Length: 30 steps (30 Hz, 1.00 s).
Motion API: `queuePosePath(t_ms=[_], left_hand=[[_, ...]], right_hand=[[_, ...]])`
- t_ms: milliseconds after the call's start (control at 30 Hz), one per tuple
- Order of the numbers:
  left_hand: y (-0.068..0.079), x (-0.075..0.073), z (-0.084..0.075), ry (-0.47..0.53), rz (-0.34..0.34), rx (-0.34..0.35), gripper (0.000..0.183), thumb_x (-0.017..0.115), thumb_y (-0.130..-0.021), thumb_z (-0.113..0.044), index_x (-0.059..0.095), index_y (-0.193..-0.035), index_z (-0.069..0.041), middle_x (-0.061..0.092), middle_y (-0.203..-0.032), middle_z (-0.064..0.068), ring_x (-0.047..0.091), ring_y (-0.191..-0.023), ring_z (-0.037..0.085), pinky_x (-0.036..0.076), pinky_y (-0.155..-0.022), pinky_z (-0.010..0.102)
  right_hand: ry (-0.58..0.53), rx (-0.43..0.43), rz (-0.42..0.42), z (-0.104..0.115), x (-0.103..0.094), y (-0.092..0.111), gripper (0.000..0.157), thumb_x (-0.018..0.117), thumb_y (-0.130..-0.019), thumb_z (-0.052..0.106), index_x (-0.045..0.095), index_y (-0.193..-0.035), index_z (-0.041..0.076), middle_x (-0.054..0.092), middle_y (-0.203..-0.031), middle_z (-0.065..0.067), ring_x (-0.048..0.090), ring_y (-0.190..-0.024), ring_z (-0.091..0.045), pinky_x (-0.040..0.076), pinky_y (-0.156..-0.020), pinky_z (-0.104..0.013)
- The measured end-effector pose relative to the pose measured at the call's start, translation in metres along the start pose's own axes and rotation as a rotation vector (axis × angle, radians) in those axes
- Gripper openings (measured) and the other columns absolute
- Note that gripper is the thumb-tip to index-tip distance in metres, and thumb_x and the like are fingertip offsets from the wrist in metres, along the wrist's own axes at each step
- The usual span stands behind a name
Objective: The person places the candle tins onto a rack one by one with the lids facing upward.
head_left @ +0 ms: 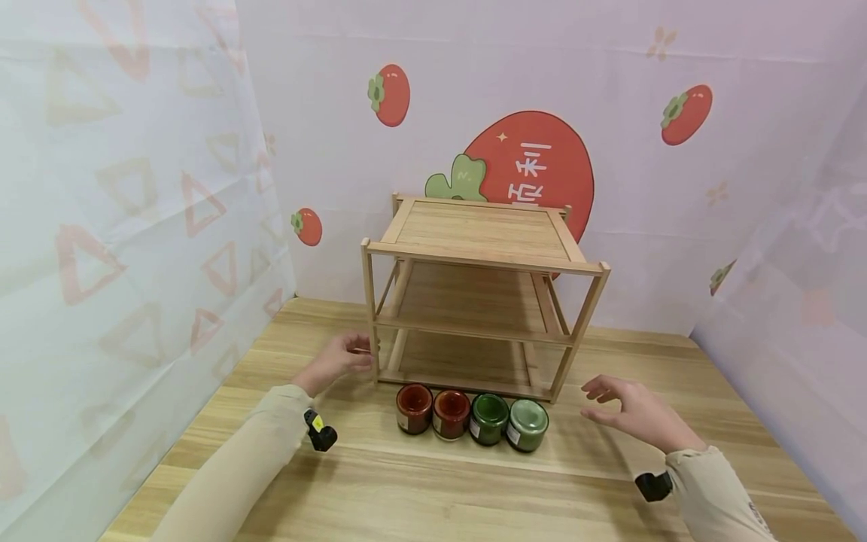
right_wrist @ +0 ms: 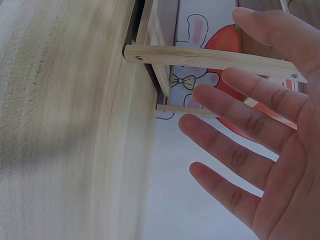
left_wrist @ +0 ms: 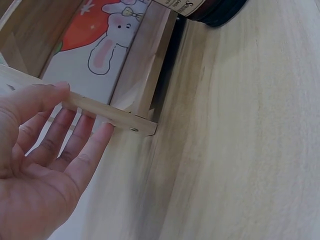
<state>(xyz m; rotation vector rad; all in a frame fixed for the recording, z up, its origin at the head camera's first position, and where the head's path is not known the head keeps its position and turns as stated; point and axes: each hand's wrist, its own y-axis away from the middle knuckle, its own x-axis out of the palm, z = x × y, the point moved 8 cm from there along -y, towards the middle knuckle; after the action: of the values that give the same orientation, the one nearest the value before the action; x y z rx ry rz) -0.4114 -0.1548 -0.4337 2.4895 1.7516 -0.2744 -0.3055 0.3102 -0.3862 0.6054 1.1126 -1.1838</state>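
Observation:
A wooden shelf rack (head_left: 474, 229) with three levels stands on the table. My left hand (head_left: 339, 360) is at its front left post (left_wrist: 100, 107), thumb on one side and fingertips on the other, pinching it low down. Off the rack's right side, my right hand (head_left: 630, 410) hovers with fingers spread and nothing in it; the front right post (right_wrist: 190, 55) shows beyond its fingers. Along the rack's front edge sit two red glass jars (head_left: 414, 409), a dark green jar (head_left: 489, 418) and a pale green jar (head_left: 527, 425), side by side. One labelled jar (left_wrist: 215, 10) shows partly in the left wrist view.
The wood-grain table (head_left: 433, 497) runs back to a white cloth backdrop (head_left: 325, 135) printed with red fruit. Cloth walls (head_left: 135, 248) rise at both sides. Black wrist cameras (head_left: 320, 433) are strapped over both sleeves.

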Motion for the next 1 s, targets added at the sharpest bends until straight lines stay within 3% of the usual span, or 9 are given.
queuePosePath(t_ms=[400, 1000], left_hand=[[-0.001, 0.0052, 0.0011, 0.027, 0.042, -0.016, 0.043, 0.06, -0.087, 0.009, 0.045, -0.127, 0.017, 0.049, -0.126, 0.038, 0.062, -0.096, 0.017, 0.059, -0.086, 0.027], [-0.0044, 0.006, 0.0051, 0.05, 0.043, -0.051, 0.037, 0.059, -0.087, 0.012, 0.049, -0.122, 0.015, 0.052, -0.124, 0.036, 0.063, -0.096, 0.019, 0.059, -0.086, 0.03]], right_hand=[[0.002, -0.006, -0.003, 0.0056, -0.0028, 0.0012, 0.039, 0.071, -0.085, 0.043, 0.064, -0.112, 0.016, 0.069, -0.105, 0.001, 0.065, -0.096, -0.024, 0.056, -0.076, -0.049], [-0.005, -0.004, -0.002, 0.0073, -0.0046, 0.0017, 0.038, 0.071, -0.085, 0.045, 0.064, -0.112, 0.019, 0.069, -0.106, 0.0, 0.065, -0.097, -0.025, 0.055, -0.076, -0.049]])
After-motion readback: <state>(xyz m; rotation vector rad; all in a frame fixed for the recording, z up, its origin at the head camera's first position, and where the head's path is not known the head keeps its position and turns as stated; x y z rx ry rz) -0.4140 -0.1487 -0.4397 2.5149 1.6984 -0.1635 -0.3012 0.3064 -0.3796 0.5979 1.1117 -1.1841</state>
